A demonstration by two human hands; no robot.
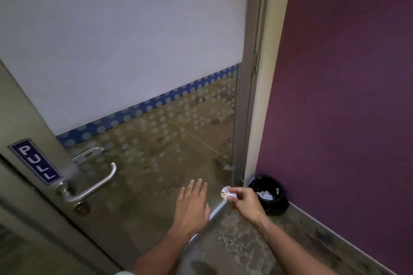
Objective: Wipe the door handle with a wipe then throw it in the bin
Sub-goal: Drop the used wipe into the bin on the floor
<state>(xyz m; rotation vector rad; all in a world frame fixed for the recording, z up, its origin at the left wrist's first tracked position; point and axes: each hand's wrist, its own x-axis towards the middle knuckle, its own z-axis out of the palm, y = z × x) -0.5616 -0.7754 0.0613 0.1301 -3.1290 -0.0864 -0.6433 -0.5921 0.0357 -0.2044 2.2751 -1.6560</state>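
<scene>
A silver lever door handle (93, 187) sits low on the left of the glass door, below a blue PULL sign. My right hand (244, 202) pinches a crumpled white wipe (226, 193) between fingers and thumb, just left of a small black bin (271, 196). The bin stands on the floor in the corner by the purple wall and holds crumpled white paper. My left hand (192, 207) is flat with fingers spread, holding nothing, in front of the lower door glass, well right of the handle.
The glass door (134, 51) has a frosted upper pane and a dotted blue band. Its metal frame (248, 96) runs down to the bin. A purple wall (346, 73) fills the right side. Mottled floor (257, 248) lies beneath my arms.
</scene>
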